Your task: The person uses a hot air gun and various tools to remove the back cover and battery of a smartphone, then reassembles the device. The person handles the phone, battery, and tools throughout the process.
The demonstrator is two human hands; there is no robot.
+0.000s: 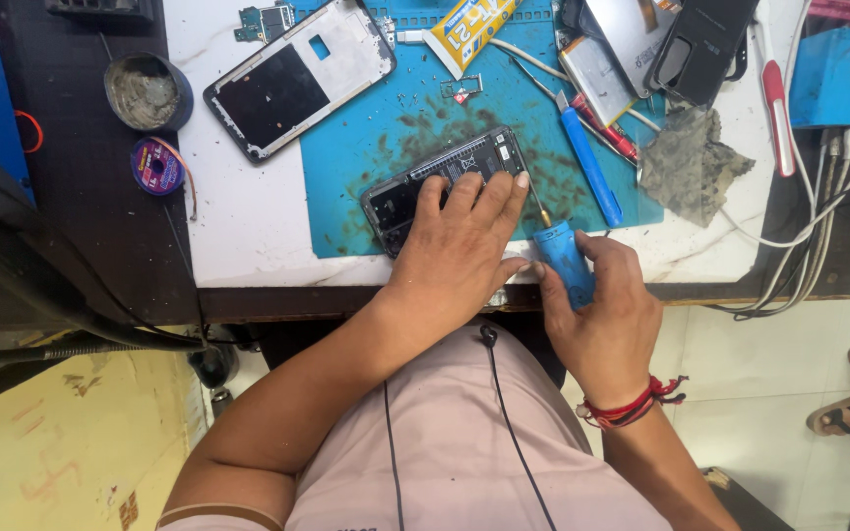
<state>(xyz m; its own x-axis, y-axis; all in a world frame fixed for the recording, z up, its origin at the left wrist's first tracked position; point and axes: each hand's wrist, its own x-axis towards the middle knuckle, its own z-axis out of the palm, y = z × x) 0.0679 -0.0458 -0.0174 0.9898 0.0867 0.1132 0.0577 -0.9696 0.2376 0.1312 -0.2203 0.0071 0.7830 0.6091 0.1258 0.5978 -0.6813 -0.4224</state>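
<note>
Meanwhile left hand (459,241) flat on opened phone (442,184); right hand (602,310) fingers grasping blue screwdriver (565,258); grey-residue tin (148,92) aside.

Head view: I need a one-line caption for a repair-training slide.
Left hand steadies an opened phone on a teal mat while the right hand holds a blue-handled screwdriver.

Counter (248,221): white marbled top with a dark front edge. A stained teal mat (356,162) lies on it. On the mat: an opened phone (425,182), a blue pen-like tool (590,167), a red tool (607,130), a yellow glue tube (466,29). A phone frame (297,81) lies partly on the mat, partly on bare counter. Right of the mat: a grey rag (689,162), white cables (809,206), a red-and-white tool (775,98). A dark phone case (702,44) sits at the far edge.
</note>
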